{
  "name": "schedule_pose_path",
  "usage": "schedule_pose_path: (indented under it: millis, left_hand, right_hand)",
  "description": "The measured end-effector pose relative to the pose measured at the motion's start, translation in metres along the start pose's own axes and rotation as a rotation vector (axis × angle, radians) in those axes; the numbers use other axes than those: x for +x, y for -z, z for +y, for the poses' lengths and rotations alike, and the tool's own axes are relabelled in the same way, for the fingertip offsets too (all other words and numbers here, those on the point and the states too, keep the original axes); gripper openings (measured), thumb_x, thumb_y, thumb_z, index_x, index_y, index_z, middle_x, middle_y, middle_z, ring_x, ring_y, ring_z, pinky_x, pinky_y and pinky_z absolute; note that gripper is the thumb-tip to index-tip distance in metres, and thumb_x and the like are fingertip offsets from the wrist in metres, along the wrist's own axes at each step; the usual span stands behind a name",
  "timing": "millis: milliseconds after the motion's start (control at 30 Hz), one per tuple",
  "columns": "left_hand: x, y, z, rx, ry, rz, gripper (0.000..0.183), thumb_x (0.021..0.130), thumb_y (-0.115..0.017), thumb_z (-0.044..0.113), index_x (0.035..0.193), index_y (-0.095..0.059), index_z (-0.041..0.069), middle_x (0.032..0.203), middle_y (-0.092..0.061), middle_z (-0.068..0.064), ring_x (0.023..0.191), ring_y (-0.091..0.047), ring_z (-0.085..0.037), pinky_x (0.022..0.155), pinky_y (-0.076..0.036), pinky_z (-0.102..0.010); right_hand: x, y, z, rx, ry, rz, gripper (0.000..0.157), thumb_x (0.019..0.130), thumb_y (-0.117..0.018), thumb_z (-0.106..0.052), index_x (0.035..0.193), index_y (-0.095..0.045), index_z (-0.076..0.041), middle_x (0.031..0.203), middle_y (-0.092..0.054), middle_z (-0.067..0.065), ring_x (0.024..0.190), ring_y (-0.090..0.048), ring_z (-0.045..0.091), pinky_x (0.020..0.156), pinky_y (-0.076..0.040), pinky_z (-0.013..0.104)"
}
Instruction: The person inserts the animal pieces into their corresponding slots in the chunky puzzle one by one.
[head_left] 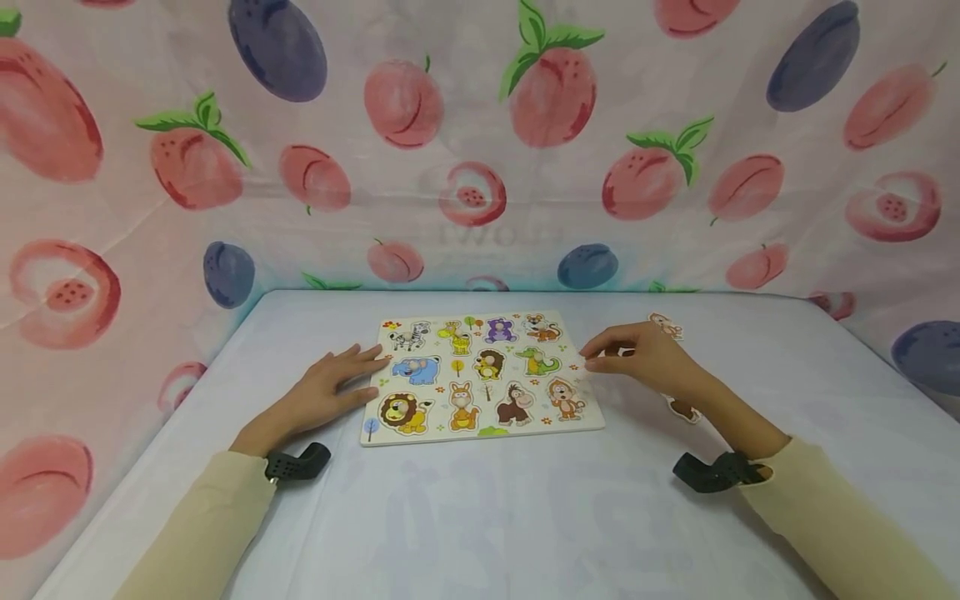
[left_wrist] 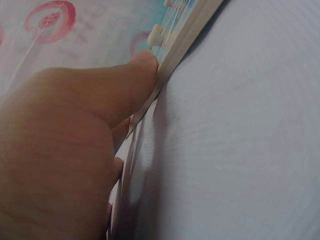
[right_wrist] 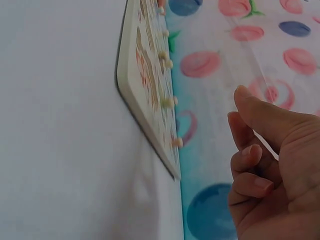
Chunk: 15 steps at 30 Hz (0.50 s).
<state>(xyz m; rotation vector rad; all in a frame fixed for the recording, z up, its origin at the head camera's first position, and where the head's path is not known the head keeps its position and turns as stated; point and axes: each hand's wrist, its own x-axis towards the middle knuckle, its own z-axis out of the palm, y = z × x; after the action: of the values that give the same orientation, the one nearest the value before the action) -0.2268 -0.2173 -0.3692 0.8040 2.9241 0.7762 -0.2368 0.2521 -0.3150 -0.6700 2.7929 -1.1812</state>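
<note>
A pale wooden peg puzzle board (head_left: 435, 429) lies flat on the table, filled with animal pieces that have small knobs. A lion piece (head_left: 405, 412) is at its near left, a crocodile piece (head_left: 538, 363) at its right side. My left hand (head_left: 322, 387) rests at the board's left edge with fingers spread; in the left wrist view its thumb (left_wrist: 132, 75) touches the edge. Just off the right edge hovers my right hand (head_left: 648, 354). Its fingers (right_wrist: 250, 185) are loosely bent, thumb and forefinger close together, with nothing between them.
Right of the board, a loose monkey piece (head_left: 666, 327) lies behind my right hand. A brown piece (head_left: 683, 409) is partly hidden under my right forearm. A fruit-printed curtain (head_left: 480, 108) hangs behind the white-covered table (head_left: 495, 517).
</note>
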Motion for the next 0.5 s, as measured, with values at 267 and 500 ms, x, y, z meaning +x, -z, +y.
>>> schedule_pose_path:
  millis: [267, 500]
  left_hand:
    - [0.001, -0.001, 0.0, 0.011, -0.024, 0.017, 0.055, 0.094, -0.059, 0.04, 0.141, -0.049, 0.012, 0.151, -0.036, -0.009, 0.142, -0.019, -0.037, 0.113, -0.007, -0.059]
    - [0.0, -0.001, -0.001, 0.004, -0.024, 0.023, 0.055, 0.094, -0.059, 0.038, 0.141, -0.049, 0.012, 0.151, -0.036, -0.009, 0.141, -0.019, -0.038, 0.112, -0.007, -0.059]
  right_hand:
    - [-0.019, 0.028, 0.022, -0.039, -0.027, 0.028, 0.027, 0.082, -0.076, -0.033, 0.101, -0.075, -0.013, 0.093, -0.067, -0.002, 0.083, -0.055, 0.018, 0.066, -0.052, 0.024]
    - [-0.03, 0.045, 0.04, -0.061, -0.065, -0.009, 0.028, 0.085, -0.074, -0.033, 0.103, -0.074, -0.012, 0.099, -0.069, -0.001, 0.089, -0.059, 0.019, 0.073, -0.054, 0.025]
